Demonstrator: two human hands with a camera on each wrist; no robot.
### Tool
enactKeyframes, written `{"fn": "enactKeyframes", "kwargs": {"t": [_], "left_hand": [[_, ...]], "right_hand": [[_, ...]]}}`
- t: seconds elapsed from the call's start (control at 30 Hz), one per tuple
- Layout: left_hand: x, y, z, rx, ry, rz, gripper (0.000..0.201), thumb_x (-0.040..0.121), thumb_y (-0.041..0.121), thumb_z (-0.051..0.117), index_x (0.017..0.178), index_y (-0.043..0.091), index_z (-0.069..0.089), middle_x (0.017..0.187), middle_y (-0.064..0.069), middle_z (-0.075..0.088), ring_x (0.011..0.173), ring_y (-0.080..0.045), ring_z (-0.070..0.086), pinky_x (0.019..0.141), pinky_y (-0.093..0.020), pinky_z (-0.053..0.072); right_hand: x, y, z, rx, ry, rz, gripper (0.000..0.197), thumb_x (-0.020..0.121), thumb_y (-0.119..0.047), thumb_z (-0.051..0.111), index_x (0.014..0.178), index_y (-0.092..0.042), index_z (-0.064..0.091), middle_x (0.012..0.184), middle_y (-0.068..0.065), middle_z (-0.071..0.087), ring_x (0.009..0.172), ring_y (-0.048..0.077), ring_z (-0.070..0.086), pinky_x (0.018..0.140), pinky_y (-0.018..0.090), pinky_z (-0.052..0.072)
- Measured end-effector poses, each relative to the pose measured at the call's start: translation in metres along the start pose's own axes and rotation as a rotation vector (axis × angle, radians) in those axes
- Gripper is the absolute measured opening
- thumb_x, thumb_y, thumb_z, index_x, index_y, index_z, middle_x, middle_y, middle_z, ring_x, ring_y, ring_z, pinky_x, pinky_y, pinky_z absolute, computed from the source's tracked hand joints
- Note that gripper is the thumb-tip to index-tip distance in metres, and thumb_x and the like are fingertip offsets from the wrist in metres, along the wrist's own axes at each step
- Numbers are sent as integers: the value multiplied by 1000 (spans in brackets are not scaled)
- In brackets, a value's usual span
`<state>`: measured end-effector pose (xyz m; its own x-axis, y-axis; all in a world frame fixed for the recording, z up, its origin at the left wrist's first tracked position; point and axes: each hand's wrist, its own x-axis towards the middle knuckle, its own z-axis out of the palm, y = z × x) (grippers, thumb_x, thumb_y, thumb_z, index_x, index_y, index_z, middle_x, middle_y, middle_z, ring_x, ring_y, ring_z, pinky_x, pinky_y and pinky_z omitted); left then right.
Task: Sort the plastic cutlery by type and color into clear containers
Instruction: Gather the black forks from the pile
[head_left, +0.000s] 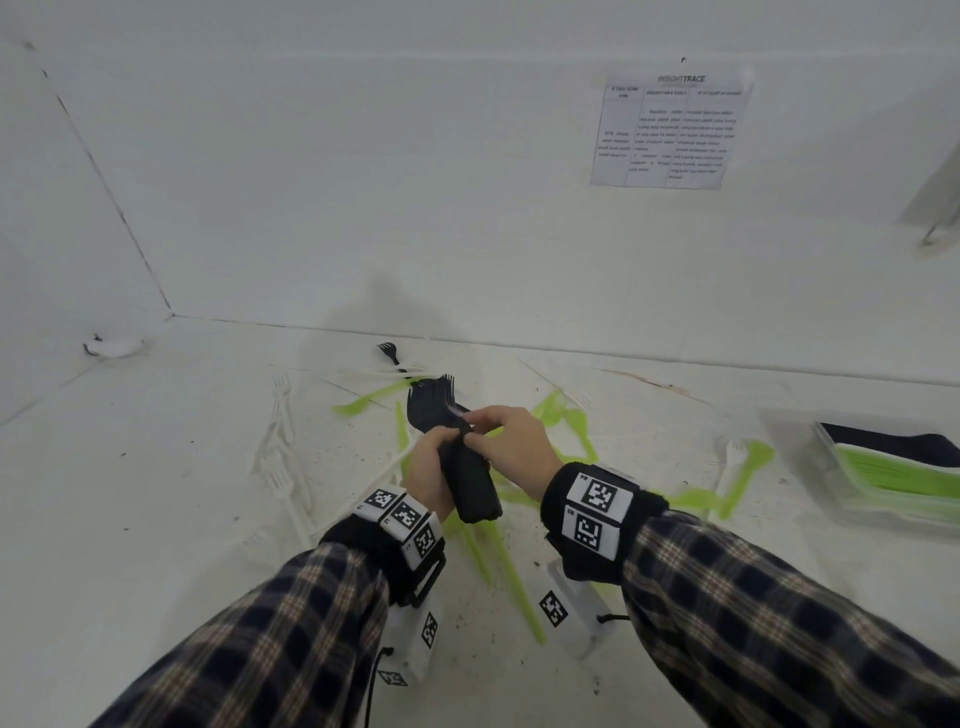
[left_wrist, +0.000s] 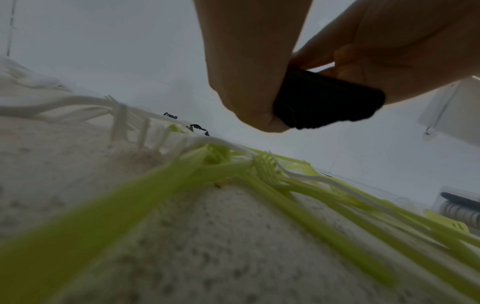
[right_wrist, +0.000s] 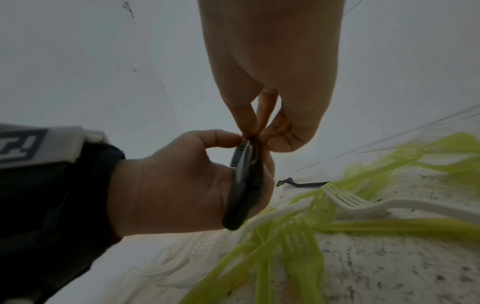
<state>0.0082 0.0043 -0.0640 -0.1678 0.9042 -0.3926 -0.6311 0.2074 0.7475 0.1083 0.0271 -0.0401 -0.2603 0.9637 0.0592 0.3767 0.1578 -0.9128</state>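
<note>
A stack of black plastic forks (head_left: 464, 462) is gripped round its handles by my left hand (head_left: 434, 457), tines pointing away from me. My right hand (head_left: 480, 430) pinches the stack near its neck from the right. In the left wrist view the stack's handle ends (left_wrist: 327, 102) stick out below my left hand (left_wrist: 246, 98). In the right wrist view my right fingertips (right_wrist: 255, 131) meet my left thumb on the stack (right_wrist: 244, 189). Loose green forks (head_left: 571, 415), white forks (head_left: 283, 457) and one black fork (head_left: 389, 356) lie on the table.
A clear container (head_left: 852, 467) at the right edge holds green and black cutlery. White walls close the table's back and left sides. A printed sheet (head_left: 670, 130) hangs on the back wall. The table surface (head_left: 156, 493) is white and speckled.
</note>
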Motion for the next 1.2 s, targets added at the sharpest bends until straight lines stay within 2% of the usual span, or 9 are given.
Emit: {"fn": "enactKeyframes", "kwargs": {"t": [0.13,0.27,0.37,0.43,0.53,0.73,0.83,1.0,1.2], "left_hand": [[5,3,-8,-9,-1,20,37,96,22,49,126,1,53,122,-15,60,102,-23,61,68,-29,54],[13,10,-21,73,65,81,33,92,17,57,120,0,56,94,-12,60,72,-20,60,49,-23,51],[16,16,-30,154,81,66,18,89,17,61,101,3,58,72,-7,49,51,-18,53,43,-22,46],[18,21,-35,163,105,52,14,89,17,62,92,5,55,66,-7,45,41,-16,52,41,-21,44],[22,30,-42,149,143,31,15,87,17,64,88,7,53,68,-8,44,49,-22,50,40,-22,44],[34,49,-54,123,154,22,14,86,17,64,85,8,53,67,-7,44,48,-19,49,42,-22,46],[41,57,-58,108,160,14,15,87,17,63,83,8,51,66,-5,42,40,-15,50,41,-19,46],[53,68,-59,126,162,-5,16,87,18,63,85,9,50,69,-6,45,57,-21,47,41,-20,46],[62,69,-57,127,140,-21,15,87,18,63,87,9,52,68,-6,49,56,-21,50,42,-21,47]], "right_hand": [[4,-7,5,86,-124,20,27,88,-5,52,110,-8,67,97,2,67,85,10,59,60,10,45],[18,-13,6,80,-263,121,27,90,-7,47,109,-14,65,85,-5,60,61,6,47,52,14,36],[33,-11,8,10,-242,146,26,90,-9,46,107,-16,65,94,-2,63,69,9,52,60,19,39],[46,-7,10,-186,-211,88,32,91,-7,45,117,-11,63,115,5,63,100,14,58,83,19,42],[69,0,18,-533,-313,52,43,93,-6,39,135,-8,48,141,11,46,130,24,41,105,25,31],[102,0,42,-783,-397,56,49,94,-2,36,142,-3,31,142,17,39,131,30,39,106,34,34],[113,3,54,-862,-398,86,41,94,-4,38,135,-2,38,135,19,46,124,32,46,100,35,39],[124,7,66,-902,-336,112,32,94,-8,44,125,0,44,129,18,48,118,31,51,92,33,44],[133,7,71,-824,-229,201,33,96,-18,45,120,3,53,126,17,55,114,31,55,88,32,46]]}}
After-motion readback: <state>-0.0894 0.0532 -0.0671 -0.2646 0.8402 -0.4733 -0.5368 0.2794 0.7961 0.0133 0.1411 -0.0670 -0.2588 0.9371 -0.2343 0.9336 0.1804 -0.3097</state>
